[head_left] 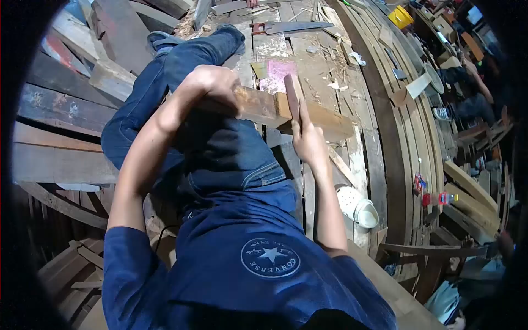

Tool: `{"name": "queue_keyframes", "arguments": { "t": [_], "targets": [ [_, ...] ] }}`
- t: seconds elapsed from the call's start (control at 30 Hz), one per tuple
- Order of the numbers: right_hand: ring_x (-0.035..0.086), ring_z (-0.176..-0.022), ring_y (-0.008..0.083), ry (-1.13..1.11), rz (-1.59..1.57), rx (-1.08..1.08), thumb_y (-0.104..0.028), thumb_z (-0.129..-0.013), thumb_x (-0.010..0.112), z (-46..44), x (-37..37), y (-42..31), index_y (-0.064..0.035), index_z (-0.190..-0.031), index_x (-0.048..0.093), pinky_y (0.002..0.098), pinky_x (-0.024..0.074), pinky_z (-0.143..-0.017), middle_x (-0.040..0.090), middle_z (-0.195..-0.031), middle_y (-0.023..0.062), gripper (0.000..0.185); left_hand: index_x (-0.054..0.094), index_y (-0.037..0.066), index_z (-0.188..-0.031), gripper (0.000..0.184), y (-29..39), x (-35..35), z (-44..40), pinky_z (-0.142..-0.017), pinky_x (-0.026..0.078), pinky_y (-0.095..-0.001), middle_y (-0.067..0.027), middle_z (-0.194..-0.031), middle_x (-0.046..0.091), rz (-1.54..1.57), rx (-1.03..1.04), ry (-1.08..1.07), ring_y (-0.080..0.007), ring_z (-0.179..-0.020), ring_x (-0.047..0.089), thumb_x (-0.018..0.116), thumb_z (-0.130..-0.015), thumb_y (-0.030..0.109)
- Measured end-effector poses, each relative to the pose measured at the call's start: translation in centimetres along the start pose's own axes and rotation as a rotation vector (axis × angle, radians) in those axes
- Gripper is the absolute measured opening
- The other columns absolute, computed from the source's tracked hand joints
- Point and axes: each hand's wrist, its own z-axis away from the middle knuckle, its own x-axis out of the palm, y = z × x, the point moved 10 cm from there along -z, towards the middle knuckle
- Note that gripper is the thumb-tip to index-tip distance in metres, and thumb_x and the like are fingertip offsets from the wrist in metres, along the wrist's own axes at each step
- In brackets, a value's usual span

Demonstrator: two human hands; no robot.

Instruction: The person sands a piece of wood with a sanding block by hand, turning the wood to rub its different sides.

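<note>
The beam (258,105) lies across the person's front, near the middle of the view, past the jeans (220,137). The left hand (212,89) is curled closed at its 9 o'clock end, probably to press or steady it; whether anything else is inside those fingers is hidden. The right hand (312,144), at about 4 o'clock from the beam's middle, grips the lower end of 1 flat wooden strip (293,93), with a finger laid along it. That grip seems chosen so the strip's angle over the wood can be controlled while the other hand bears on the beam. How firmly the 2 pieces touch cannot be told.

The beam's long axis slopes gently, from about 9 to 10 o'clock at the left hand to between 3 and 4 o'clock at its far end. The strip runs across it rather than along it: the free end points to between 11 and 12 o'clock, the held end to between 5 and 6.

The handsaw (300,27) lies flat at 12 o'clock, its handle toward 9 and its blade toward 3, probably put aside within reach. The pink sheet (280,69) lies just beyond the beam. The white container (350,201) is at 5 o'clock, beside the right forearm, and long planks (404,137) run along the 3 o'clock side. Farther out, at 2 o'clock, is another person's arm (479,80).
</note>
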Motion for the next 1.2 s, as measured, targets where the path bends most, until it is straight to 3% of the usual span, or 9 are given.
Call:
{"name": "queue_keyframes", "arguments": {
  "t": [0.27,0.3,0.47,0.7,0.8,0.9,0.97,1.1,1.2],
  "targets": [
    [0.066,-0.087,0.0504,-0.085,0.061,0.040,-0.019,-0.097,0.052,5.5,-1.4,-1.9,-0.0104,-0.155,0.026,0.0577,0.0527,-0.078,0.064,-0.085,0.0371,0.064,0.072,0.001,-0.098,0.063,0.6,-0.5,0.9,-0.083,0.053,-0.0427,-0.0208,-0.097,0.071,0.042,0.039,0.057,-0.0347,-0.096,0.069,0.082,-0.062,0.052],
    [0.060,-0.111,0.0491,-0.115,-0.001,0.135,-0.018,-0.098,0.052,5.7,-1.0,-1.4,-0.0065,-0.154,0.032,0.0516,0.0455,-0.099,0.063,-0.113,0.0350,0.060,0.072,0.001,-0.098,0.063,0.6,-0.4,0.7,-0.083,0.053,-0.0428,-0.0209,-0.097,0.071,0.042,0.054,0.064,-0.0347,-0.095,0.069,0.082,-0.062,0.052],
    [0.063,-0.095,0.0524,-0.036,0.062,0.220,-0.022,-0.097,0.053,-0.3,-0.2,4.1,-0.0121,-0.152,0.035,0.0551,0.0516,-0.085,0.064,-0.098,0.0369,0.059,0.072,0.002,-0.099,0.064,1.2,-0.4,0.6,-0.082,0.054,-0.0425,-0.0213,-0.094,0.072,-0.002,0.097,0.038,-0.0347,-0.094,0.070,0.081,-0.063,0.054],
    [0.060,-0.115,0.0465,-0.049,-0.030,0.062,-0.024,-0.099,0.055,4.3,-0.6,-0.3,-0.0109,-0.152,0.038,0.0475,0.0474,-0.098,0.063,-0.116,0.0327,0.057,0.072,0.002,-0.098,0.056,1.3,-0.8,1.1,-0.079,0.054,-0.0426,-0.0228,-0.092,0.071,0.049,0.059,0.015,-0.0358,-0.090,0.070,0.080,-0.065,0.047],
    [0.068,-0.104,0.0422,-0.020,-0.111,-0.043,-0.024,-0.098,0.057,3.5,-1.4,4.5,-0.0184,-0.151,0.040,0.0430,0.0505,-0.093,0.069,-0.105,0.0294,0.056,0.072,0.001,-0.095,0.057,0.7,0.2,-0.1,-0.077,0.054,-0.0425,-0.0222,-0.088,0.071,0.024,0.112,0.003,-0.0366,-0.087,0.070,0.081,-0.065,0.049],
    [0.065,-0.104,0.0471,-0.047,0.028,0.392,-0.021,-0.098,0.053,3.9,-2.2,15.0,-0.0180,-0.155,0.032,0.0465,0.0525,-0.091,0.066,-0.110,0.0316,0.061,0.072,0.001,-0.095,0.059,0.7,0.4,-0.5,-0.076,0.054,-0.0427,-0.0225,-0.089,0.071,0.022,0.141,0.003,-0.0365,-0.087,0.070,0.081,-0.065,0.051],
    [0.067,-0.100,0.0462,0.157,-0.044,0.117,-0.020,-0.097,0.053,3.6,-1.8,20.8,-0.0178,-0.156,0.030,0.0485,0.0534,-0.087,0.065,-0.108,0.0329,0.064,0.072,0.001,-0.095,0.060,1.5,-0.4,0.3,-0.076,0.054,-0.0418,-0.0214,-0.089,0.072,-0.023,0.133,0.021,-0.0359,-0.087,0.070,0.082,-0.065,0.053],
    [0.066,-0.085,0.0517,0.040,-0.009,0.230,-0.017,-0.096,0.052,4.0,-1.1,9.3,-0.0225,-0.158,0.023,0.0542,0.0539,-0.077,0.065,-0.094,0.0362,0.069,0.072,0.002,-0.095,0.063,1.5,-0.6,0.2,-0.077,0.054,-0.0420,-0.0210,-0.090,0.072,-0.032,0.119,0.018,-0.0361,-0.088,0.070,0.082,-0.064,0.055],
    [0.066,-0.090,0.0483,0.030,-0.071,0.128,-0.020,-0.094,0.057,4.8,-0.7,2.6,-0.0163,-0.152,0.038,0.0498,0.0523,-0.083,0.066,-0.093,0.0329,0.061,0.072,0.002,-0.096,0.064,1.2,0.4,-0.6,-0.078,0.054,-0.0423,-0.0209,-0.091,0.072,-0.004,0.170,0.005,-0.0363,-0.089,0.070,0.082,-0.064,0.057]
  ]
}}
